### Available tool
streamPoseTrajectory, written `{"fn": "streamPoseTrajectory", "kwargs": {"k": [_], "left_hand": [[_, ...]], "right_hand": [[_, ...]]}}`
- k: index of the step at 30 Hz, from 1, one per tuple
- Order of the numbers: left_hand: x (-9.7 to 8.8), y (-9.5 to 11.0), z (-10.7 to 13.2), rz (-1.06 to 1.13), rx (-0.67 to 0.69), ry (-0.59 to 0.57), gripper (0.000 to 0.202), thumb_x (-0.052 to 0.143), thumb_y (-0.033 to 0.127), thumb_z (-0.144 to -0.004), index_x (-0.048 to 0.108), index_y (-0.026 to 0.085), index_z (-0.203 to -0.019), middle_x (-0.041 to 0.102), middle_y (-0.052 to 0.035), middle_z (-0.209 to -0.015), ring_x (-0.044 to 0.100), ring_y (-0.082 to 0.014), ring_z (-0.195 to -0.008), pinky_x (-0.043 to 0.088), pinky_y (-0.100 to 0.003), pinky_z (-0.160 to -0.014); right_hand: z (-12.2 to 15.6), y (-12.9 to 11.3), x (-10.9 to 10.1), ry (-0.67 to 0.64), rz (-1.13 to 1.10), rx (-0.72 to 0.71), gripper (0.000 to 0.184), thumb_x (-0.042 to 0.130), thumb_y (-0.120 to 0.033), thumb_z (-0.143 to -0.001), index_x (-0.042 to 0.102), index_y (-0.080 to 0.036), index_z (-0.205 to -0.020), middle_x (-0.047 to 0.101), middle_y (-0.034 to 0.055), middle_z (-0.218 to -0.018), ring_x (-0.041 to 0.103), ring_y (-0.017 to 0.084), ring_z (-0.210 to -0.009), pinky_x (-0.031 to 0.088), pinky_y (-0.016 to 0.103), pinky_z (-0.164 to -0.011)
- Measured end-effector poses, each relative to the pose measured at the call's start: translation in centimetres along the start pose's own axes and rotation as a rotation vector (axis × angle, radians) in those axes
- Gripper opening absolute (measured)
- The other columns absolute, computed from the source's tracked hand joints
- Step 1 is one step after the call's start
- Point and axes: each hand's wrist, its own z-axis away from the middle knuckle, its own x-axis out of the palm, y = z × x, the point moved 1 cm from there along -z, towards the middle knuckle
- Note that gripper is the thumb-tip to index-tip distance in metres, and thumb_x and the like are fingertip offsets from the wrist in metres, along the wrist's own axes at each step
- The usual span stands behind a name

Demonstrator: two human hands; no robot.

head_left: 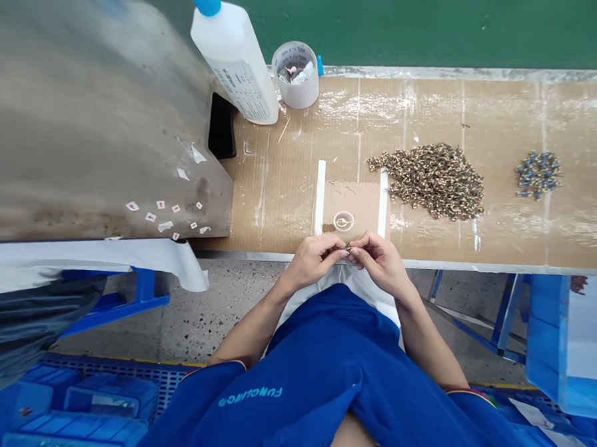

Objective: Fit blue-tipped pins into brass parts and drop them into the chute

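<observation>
Metal part [348,249], small and dark, is pinched between the fingertips of the left hand [318,256] and right hand [380,262], its long axis too tiny to tell, with 1 shallow round cup [335,221] just beyond and the heap of brass-toned pieces [435,180] rightward, nearer the right hand.

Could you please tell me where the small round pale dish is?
In the head view, that dish sits near centre, just beyond the left hand, left of the large pile of small brass-coloured parts.

A bottle [239,63] stood just beside a roll [304,96] holding scraps [304,73]; stickers [151,217] lay on metal [93,139]; crates [546,330] sat lower down.
</observation>
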Motion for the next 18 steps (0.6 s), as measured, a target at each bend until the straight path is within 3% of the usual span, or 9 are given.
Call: {"fn": "streamPoseTrajectory", "kwargs": {"k": [6, 18], "left_hand": [[-0.26, 0.27, -0.18, -0.012, 0.017, -0.036, 0.018, 0.058, 0.026, -0.097, 0.066, 0.015, -0.086, 0.067, -0.0018, -0.076, 0.056, -0.0103, -0.063, 0.043, -0.021, -0.06], [-0.17, -0.23, 0.12, 0.001, 0.016, -0.009, 0.023, 0.058, 0.023, -0.096, 0.064, 0.015, -0.074, 0.065, -0.0001, -0.067, 0.055, -0.0101, -0.059, 0.042, -0.02, -0.059]], "right_hand": [[-0.03, -0.14, 0.06, 0.028, -0.04, 0.003, 0.043, 0.068, -0.063, -0.087, 0.06, -0.021, -0.084, 0.066, 0.0017, -0.074, 0.06, 0.012, -0.061, 0.051, 0.025, -0.053], [-0.05, -0.15, -0.06, -0.029, 0.076, -0.055, 0.038, 0.064, -0.058, -0.092, 0.063, -0.021, -0.083, 0.066, 0.0022, -0.074, 0.06, 0.014, -0.063, 0.049, 0.028, -0.056]]}}
